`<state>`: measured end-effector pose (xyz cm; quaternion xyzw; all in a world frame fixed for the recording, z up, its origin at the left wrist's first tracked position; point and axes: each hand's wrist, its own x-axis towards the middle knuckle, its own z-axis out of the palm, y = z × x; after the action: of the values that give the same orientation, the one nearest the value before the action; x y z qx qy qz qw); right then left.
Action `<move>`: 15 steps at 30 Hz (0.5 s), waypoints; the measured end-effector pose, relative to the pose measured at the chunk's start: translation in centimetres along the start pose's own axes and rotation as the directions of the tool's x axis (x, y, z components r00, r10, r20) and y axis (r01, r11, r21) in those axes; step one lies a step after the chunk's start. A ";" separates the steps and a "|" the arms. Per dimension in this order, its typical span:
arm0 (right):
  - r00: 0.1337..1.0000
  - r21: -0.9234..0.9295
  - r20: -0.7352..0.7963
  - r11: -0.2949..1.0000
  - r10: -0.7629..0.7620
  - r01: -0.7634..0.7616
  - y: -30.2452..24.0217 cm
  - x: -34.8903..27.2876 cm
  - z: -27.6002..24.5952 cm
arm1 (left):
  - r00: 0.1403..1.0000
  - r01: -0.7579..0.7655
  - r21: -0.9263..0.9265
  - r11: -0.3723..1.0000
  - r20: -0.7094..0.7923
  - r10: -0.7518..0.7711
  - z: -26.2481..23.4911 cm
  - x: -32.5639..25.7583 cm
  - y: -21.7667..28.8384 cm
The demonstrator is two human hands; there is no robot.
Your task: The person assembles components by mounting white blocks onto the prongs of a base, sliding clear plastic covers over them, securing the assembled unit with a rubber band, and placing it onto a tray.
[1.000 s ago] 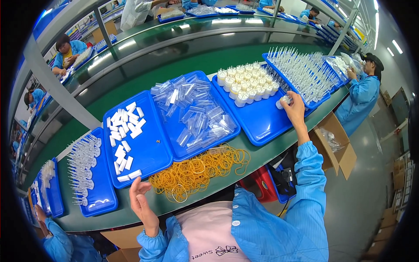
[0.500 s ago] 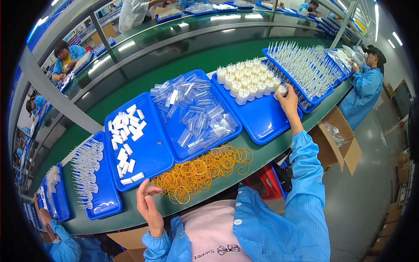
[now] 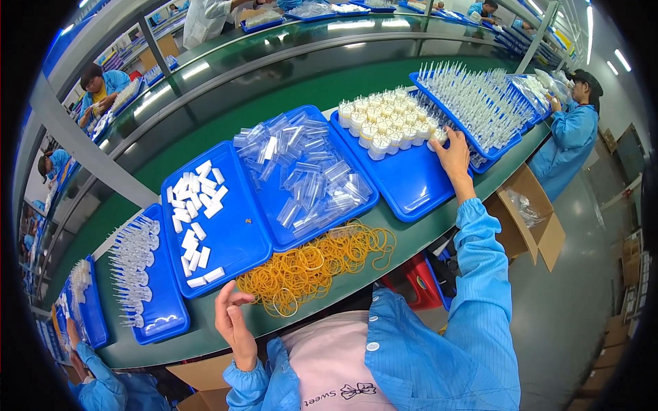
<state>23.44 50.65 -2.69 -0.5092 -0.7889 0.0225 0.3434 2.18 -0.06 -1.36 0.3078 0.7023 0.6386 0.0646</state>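
My right hand (image 3: pixel 454 159) reaches over the far tray, its thumb and fingers closed around a short round white-and-cream plastic piece (image 3: pixel 437 138). This piece is at the right end of a tight cluster of like pieces (image 3: pixel 385 120), which stand upright in a blue tray (image 3: pixel 419 188). Near the front edge of the bench, my left hand (image 3: pixel 234 322) is held with its fingers apart and nothing in them. Its fingertips are close to a heap of yellow rubber bands (image 3: pixel 308 270) and the near corner of a tray of small white blocks (image 3: pixel 195 195).
Clear plastic tubes (image 3: pixel 315 178) fill a blue tray in the middle. Trays of thin-stemmed clear parts stand at left (image 3: pixel 133 264) and right (image 3: pixel 473 106). An open carton (image 3: pixel 524 212) is below the bench at right. Co-workers sit or stand on both sides.
My right hand has shifted slightly up toward the cluster with the round piece, which is now against its neighbours. My left hand has hardly moved. The view has shifted a little.
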 end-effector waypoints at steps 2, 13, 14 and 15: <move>1.000 -0.039 0.006 0.999 -0.018 0.018 -0.2 -0.2 0.0 | 1.000 0.003 -0.004 1.000 0.002 -0.003 0.1 -0.1 0.0; 0.994 -0.096 0.112 0.995 -0.003 0.014 -0.2 -0.2 -0.3 | 0.999 0.014 0.027 1.000 0.046 -0.015 -0.5 -0.5 0.7; 0.993 -0.093 0.115 0.995 -0.008 0.019 -0.1 -0.4 -0.2 | 0.999 0.016 0.029 0.999 0.041 -0.017 -0.7 -0.5 0.9; 0.997 -0.057 0.074 0.998 -0.013 0.017 0.0 -0.6 0.0 | 0.999 0.011 0.050 0.999 0.039 -0.013 -0.9 -0.4 1.1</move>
<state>23.63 50.14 -2.99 -0.5118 -0.8050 0.0161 0.2996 2.49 -1.10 -0.27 0.3178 0.7184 0.6143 0.0745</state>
